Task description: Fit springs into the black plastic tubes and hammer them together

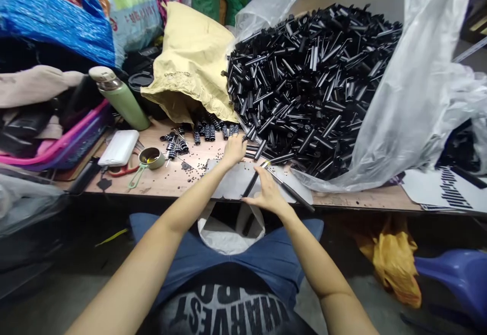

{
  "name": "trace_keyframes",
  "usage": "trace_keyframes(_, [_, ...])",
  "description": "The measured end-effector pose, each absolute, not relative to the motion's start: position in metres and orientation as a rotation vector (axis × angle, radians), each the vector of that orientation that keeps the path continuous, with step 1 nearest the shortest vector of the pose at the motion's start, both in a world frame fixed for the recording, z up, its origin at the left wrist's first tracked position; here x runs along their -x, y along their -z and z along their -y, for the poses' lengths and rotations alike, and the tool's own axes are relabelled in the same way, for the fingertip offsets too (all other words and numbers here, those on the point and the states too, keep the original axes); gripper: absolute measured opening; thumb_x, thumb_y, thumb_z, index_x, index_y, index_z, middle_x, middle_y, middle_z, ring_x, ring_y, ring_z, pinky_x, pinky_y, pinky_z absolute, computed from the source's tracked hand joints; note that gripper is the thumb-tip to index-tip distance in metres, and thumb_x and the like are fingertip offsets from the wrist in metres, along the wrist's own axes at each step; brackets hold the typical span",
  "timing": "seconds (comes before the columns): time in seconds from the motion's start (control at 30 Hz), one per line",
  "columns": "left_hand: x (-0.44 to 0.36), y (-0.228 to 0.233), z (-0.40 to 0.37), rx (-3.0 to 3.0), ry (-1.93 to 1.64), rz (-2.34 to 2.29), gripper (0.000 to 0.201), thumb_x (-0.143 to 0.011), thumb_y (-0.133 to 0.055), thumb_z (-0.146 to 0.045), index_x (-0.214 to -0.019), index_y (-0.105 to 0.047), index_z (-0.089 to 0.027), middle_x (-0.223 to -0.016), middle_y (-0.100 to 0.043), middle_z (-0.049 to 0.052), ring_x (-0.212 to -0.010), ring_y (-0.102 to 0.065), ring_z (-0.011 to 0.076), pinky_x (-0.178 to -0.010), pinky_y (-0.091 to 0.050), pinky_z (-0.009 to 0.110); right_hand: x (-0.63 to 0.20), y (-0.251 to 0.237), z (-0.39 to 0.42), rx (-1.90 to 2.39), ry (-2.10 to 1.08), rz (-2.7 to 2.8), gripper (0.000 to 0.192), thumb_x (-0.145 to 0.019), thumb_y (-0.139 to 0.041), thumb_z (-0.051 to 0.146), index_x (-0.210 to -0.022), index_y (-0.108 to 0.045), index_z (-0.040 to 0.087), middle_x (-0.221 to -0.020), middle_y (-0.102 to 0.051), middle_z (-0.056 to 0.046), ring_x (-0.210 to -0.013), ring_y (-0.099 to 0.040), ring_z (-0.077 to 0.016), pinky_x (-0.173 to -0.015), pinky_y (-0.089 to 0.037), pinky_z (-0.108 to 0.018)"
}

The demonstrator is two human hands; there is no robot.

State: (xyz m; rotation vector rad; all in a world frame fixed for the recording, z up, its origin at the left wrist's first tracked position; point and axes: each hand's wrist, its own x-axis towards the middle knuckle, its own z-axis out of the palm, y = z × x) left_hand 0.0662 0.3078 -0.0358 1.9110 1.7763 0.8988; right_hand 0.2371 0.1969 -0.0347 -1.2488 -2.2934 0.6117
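Note:
My left hand reaches to the edge of the pile, its fingers pinched together at a small dark piece that I cannot make out. My right hand curves round a slim black tube, with the thumb near its lower end and the fingertips near its upper end. Beside that hand, a tool with a black handle and a thin metal end lies slanting over a grey mat. Behind both hands rises a large heap of black plastic tubes. Black ribbed pieces lie left of my left hand.
A yellow sack opens toward the ribbed pieces. Clear plastic sheeting flanks the heap. At left are a green flask, a small cup, a white power bank and red-handled scissors. Tiny black rings dot the table.

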Motion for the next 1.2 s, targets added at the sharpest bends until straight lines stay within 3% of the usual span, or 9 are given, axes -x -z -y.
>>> trace_keyframes(0.17, [-0.078, 0.038, -0.372, -2.027, -0.521, -1.879, 0.029, -0.078, -0.052, -0.006, -0.106, -0.06, -0.002, -0.105, -0.063, 0.024, -0.114, -0.051, 0.0343, -0.094, -0.041, 0.044, -0.243, 0.051, -0.175, 1.31, -0.753, 2.31, 0.111, -0.058, -0.081, 0.044, -0.145, -0.021, 0.012, -0.145, -0.034, -0.024, -0.137, -0.032, -0.0333, -0.113, -0.03, -0.052])
trace_keyframes(0.3, [-0.066, 0.041, -0.364, -1.843, -0.775, -1.74, 0.046, -0.081, -0.051, -0.014, -0.127, -0.048, -0.007, -0.109, -0.063, 0.019, -0.101, -0.059, 0.0264, -0.089, -0.046, 0.038, -0.26, 0.061, -0.181, 1.423, -0.701, 2.297, 0.109, -0.06, -0.079, 0.041, -0.147, -0.02, 0.014, -0.147, -0.032, -0.023, -0.139, -0.029, -0.0349, -0.112, -0.028, -0.054])
trace_keyframes(0.4, [-0.045, 0.036, -0.335, -1.262, -1.071, -1.447, 0.041, -0.086, -0.042, -0.023, -0.125, -0.048, -0.012, -0.095, -0.064, 0.011, -0.066, -0.061, 0.0157, -0.061, -0.05, 0.028, -0.268, 0.063, -0.188, 1.496, -0.642, 2.331, 0.108, -0.059, -0.08, 0.044, -0.146, -0.024, 0.014, -0.146, -0.035, -0.023, -0.137, -0.032, -0.0365, -0.11, -0.029, -0.055])
trace_keyframes(0.53, [-0.028, 0.021, -0.282, -0.84, -1.191, -1.053, 0.036, -0.086, -0.048, -0.038, -0.11, -0.057, -0.012, -0.069, -0.056, 0.001, -0.042, -0.044, 0.0069, -0.035, -0.03, 0.018, -0.26, 0.052, -0.19, 1.476, -0.609, 2.364, 0.107, -0.058, -0.08, 0.048, -0.145, -0.028, 0.014, -0.143, -0.039, -0.022, -0.134, -0.035, -0.0379, -0.109, -0.03, -0.057])
trace_keyframes(0.63, [-0.028, 0.011, -0.248, -0.784, -1.176, -0.938, 0.05, -0.08, -0.062, -0.042, -0.12, -0.055, -0.014, -0.059, -0.05, -0.005, -0.037, -0.039, 0.0046, -0.033, -0.023, 0.014, -0.243, 0.032, -0.19, 1.277, -0.684, 2.297, 0.11, -0.061, -0.079, 0.045, -0.148, -0.019, 0.015, -0.147, -0.034, -0.021, -0.137, -0.032, -0.0344, -0.111, -0.03, -0.053])
trace_keyframes(0.73, [-0.032, 0.006, -0.228, -0.729, -1.13, -0.915, 0.053, -0.082, -0.057, -0.045, -0.127, -0.052, -0.017, -0.053, -0.048, -0.006, -0.035, -0.039, 0.0054, -0.032, -0.023, 0.014, -0.223, 0.01, -0.196, 1.037, -0.718, 2.23, 0.115, -0.062, -0.079, 0.038, -0.15, -0.008, 0.017, -0.151, -0.026, -0.018, -0.141, -0.026, -0.0317, -0.113, -0.03, -0.05])
trace_keyframes(0.83, [-0.037, 0.008, -0.22, -0.657, -1.174, -0.947, 0.039, -0.083, -0.049, -0.041, -0.105, -0.063, -0.012, -0.052, -0.052, -0.003, -0.036, -0.044, 0.0079, -0.033, -0.031, 0.017, -0.204, -0.004, -0.206, 0.848, -0.724, 2.267, 0.114, -0.062, -0.078, 0.036, -0.15, -0.007, 0.018, -0.151, -0.024, -0.017, -0.142, -0.022, -0.0313, -0.115, -0.028, -0.049])
trace_keyframes(0.93, [-0.039, 0.009, -0.215, -0.612, -1.248, -0.997, 0.03, -0.081, -0.051, -0.039, -0.083, -0.062, -0.012, -0.054, -0.057, 0.001, -0.041, -0.054, 0.0123, -0.039, -0.042, 0.022, -0.19, -0.006, -0.213, 0.748, -0.714, 2.319, 0.112, -0.062, -0.076, 0.032, -0.149, -0.006, 0.019, -0.151, -0.024, -0.016, -0.142, -0.022, -0.0304, -0.117, -0.025, -0.048])
trace_keyframes(1.2, [-0.032, 0.005, -0.206, -0.571, -1.233, -1.064, 0.031, -0.077, -0.061, -0.043, -0.078, -0.059, -0.011, -0.056, -0.06, 0.003, -0.041, -0.058, 0.0147, -0.04, -0.048, 0.025, -0.173, 0.009, -0.214, 0.784, -0.746, 2.301, 0.109, -0.06, -0.078, 0.032, -0.147, -0.013, 0.018, -0.146, -0.031, -0.018, -0.138, -0.03, -0.0305, -0.114, -0.03, -0.048])
